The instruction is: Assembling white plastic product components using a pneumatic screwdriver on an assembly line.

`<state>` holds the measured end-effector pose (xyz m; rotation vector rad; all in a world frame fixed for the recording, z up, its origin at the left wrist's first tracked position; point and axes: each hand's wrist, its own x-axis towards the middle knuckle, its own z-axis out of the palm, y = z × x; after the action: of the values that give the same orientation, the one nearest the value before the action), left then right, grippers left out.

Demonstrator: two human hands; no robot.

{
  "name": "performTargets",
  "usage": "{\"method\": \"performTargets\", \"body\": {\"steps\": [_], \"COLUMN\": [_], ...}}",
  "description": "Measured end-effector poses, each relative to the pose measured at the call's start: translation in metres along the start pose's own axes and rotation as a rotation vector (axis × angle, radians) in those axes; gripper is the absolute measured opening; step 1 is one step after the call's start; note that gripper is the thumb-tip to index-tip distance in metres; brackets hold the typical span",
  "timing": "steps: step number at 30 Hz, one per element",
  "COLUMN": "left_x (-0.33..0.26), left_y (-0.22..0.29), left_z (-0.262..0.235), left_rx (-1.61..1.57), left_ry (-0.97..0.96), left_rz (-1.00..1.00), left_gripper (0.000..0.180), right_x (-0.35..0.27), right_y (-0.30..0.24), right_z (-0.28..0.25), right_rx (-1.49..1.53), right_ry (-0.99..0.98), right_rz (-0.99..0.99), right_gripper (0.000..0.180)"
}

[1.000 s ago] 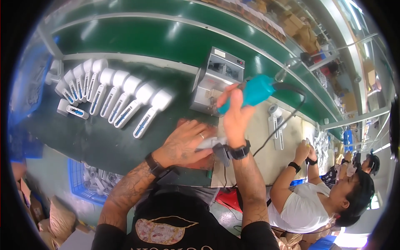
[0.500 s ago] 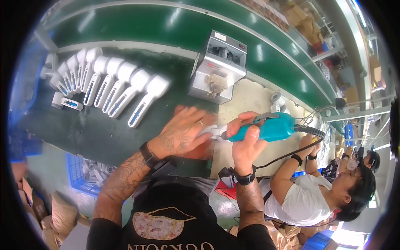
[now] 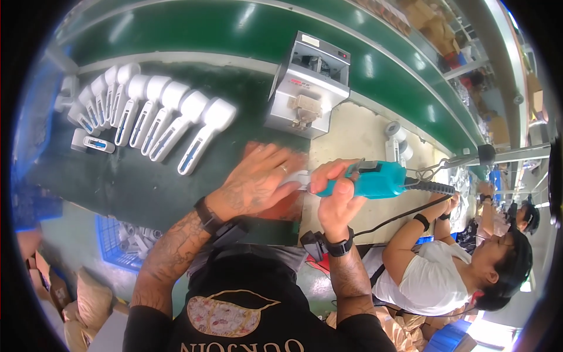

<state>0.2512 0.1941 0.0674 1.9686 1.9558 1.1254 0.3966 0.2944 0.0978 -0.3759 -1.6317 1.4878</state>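
My right hand (image 3: 336,202) is wrapped round a teal electric screwdriver (image 3: 382,179), held nearly level with its tip to the left. The tip meets a white plastic part (image 3: 301,178), most of which is hidden under my left hand (image 3: 251,183). That hand presses and grips the part over a reddish-brown mat (image 3: 282,212) on the green worktop (image 3: 129,190). A black cord runs from the screwdriver's right end, where a metal hook also hangs. To the left, several white round-headed handheld devices (image 3: 198,138) lie in a fanned row.
A grey metal machine (image 3: 304,94) stands at the back centre. White pieces (image 3: 396,141) lie to its right. A blue crate (image 3: 111,246) of white parts sits below the table's left side. At right, a person in a white shirt (image 3: 425,273) works close by.
My right hand and the screwdriver have shifted slightly left, closer to my left hand. The left hand stays on the white part.
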Motion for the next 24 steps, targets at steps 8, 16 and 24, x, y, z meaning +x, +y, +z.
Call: {"method": "performTargets", "body": {"steps": [8,16,24], "left_x": [-0.008,-0.062,-0.054], "left_y": [-0.001,0.016,-0.008], "left_z": [0.003,-0.019,-0.035], "left_rx": [-0.025,-0.041,0.245], "left_ry": [0.124,0.251,0.244], "left_rz": [0.197,0.039,-0.454], "left_gripper": [0.037,0.031,0.038], "right_x": [-0.006,-0.023,-0.049], "right_y": [-0.013,-0.070,-0.051], "right_z": [-0.001,-0.009,-0.043], "right_rx": [0.023,0.283,0.201], "right_ry": [0.072,0.188,0.339], "right_rz": [0.088,0.067,0.121], "right_gripper": [0.048,0.063,0.069]}}
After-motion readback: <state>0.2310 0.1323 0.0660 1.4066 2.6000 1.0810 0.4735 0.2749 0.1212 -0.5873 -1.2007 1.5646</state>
